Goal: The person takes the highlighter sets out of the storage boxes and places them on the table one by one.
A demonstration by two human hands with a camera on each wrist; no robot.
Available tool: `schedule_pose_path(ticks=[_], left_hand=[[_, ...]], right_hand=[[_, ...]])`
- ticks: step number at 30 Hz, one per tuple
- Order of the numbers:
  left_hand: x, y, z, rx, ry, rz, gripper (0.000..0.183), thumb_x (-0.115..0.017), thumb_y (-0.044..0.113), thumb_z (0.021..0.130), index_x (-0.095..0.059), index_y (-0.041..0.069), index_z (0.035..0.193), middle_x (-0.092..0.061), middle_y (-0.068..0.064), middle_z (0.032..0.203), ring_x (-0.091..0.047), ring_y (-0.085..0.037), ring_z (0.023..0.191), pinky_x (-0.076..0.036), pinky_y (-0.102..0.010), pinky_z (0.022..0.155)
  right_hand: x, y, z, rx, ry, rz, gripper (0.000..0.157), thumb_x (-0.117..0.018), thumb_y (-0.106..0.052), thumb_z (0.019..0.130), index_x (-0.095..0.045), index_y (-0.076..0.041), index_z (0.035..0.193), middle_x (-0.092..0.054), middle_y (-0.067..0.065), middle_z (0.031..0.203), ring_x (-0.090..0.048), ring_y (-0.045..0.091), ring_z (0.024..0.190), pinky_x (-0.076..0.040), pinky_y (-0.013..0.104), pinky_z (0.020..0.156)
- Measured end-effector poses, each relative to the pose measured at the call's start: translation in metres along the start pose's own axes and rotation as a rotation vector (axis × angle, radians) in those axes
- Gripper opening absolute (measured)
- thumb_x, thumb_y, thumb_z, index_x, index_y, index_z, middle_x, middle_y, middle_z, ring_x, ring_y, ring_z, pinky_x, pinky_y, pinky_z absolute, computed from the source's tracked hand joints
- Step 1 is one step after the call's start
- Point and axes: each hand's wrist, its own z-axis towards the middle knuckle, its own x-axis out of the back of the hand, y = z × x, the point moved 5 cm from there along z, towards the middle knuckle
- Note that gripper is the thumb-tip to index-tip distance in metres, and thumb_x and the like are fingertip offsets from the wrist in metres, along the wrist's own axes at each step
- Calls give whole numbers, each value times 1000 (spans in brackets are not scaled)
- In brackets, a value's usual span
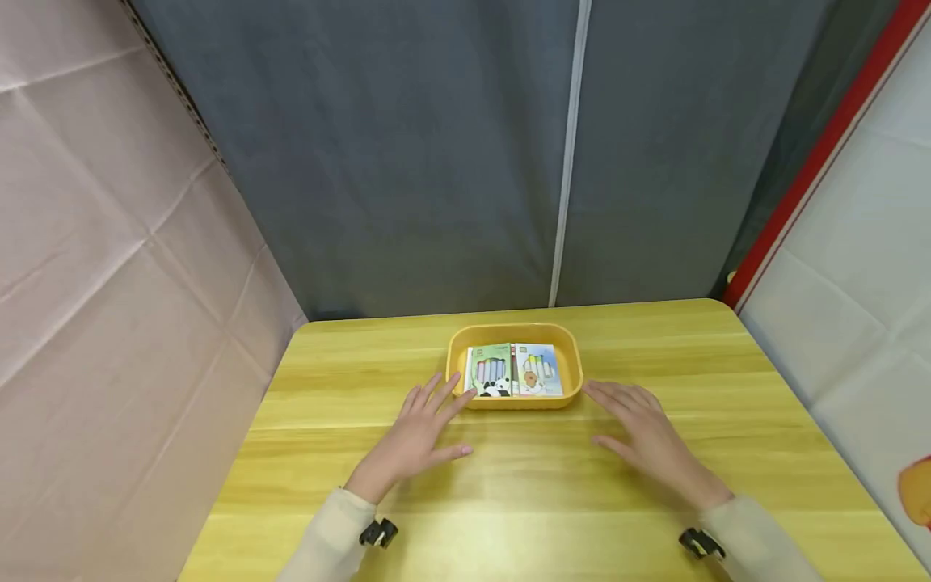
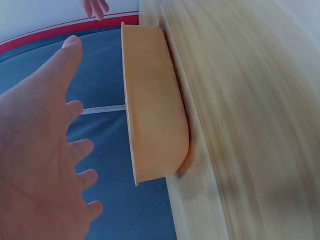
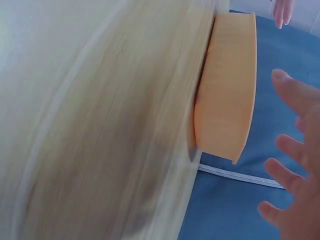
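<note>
A yellow-orange plastic basket stands on the wooden table, toward its far edge. Inside lie two flat boxes side by side: a green one with a panda and a row of pens pictured, and a pale blue-white one with a bear. My left hand is spread over the table, its fingertips overlapping the basket's near left corner in the head view. Opposite it, my right hand has extended fingers, their tips close to the near right corner. Both wrist views show the basket's outer side beyond a hand that holds nothing.
The light wooden table has rounded far corners. Behind it hangs a dark grey curtain with a pale vertical strip. A pinkish cloth wall is on the left, a white one with red trim on the right.
</note>
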Motion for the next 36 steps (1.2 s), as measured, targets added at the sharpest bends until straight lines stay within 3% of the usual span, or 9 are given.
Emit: schedule_pose_path(ticks=[4,8,19,26,36], left_hand=[[2,-2,5,11,-11,-13,83,-55,64,90,-20,32,158,-3,0,169,-9,-36,155,-15,-63,122],[5,-4,10,-15,32,-31,79,-63,54,91,-28,28,157,-14,-4,168,-16,-36,154,-19,-63,121],[6,-7,27,-70,73,-36,71,-61,49,93,-37,20,153,-22,-5,166,-25,-37,151,-24,-58,121],[3,-10,35,-66,64,-42,71,-60,51,93,-38,19,152,-25,-6,165,-28,-37,150,-23,-57,121],[6,-4,51,-94,74,-51,70,-63,45,93,-38,17,152,-31,-10,162,-29,-37,149,-23,-58,122]], right_hand=[[-5,5,6,5,21,20,78,-83,-31,75,-51,-19,145,-59,8,140,-55,30,124,-37,57,107],[-9,10,12,3,47,37,67,-82,-29,76,-58,-16,137,-64,8,134,-60,29,118,-40,55,105],[-17,20,24,51,101,29,52,-83,-22,75,-68,-11,123,-71,7,121,-63,29,108,-44,54,100],[-22,20,31,99,142,38,49,-84,-16,73,-69,-11,119,-72,8,117,-64,28,106,-41,55,102],[-28,24,37,105,178,3,28,-84,-16,73,-75,-13,99,-74,3,103,-65,25,102,-33,54,109]])
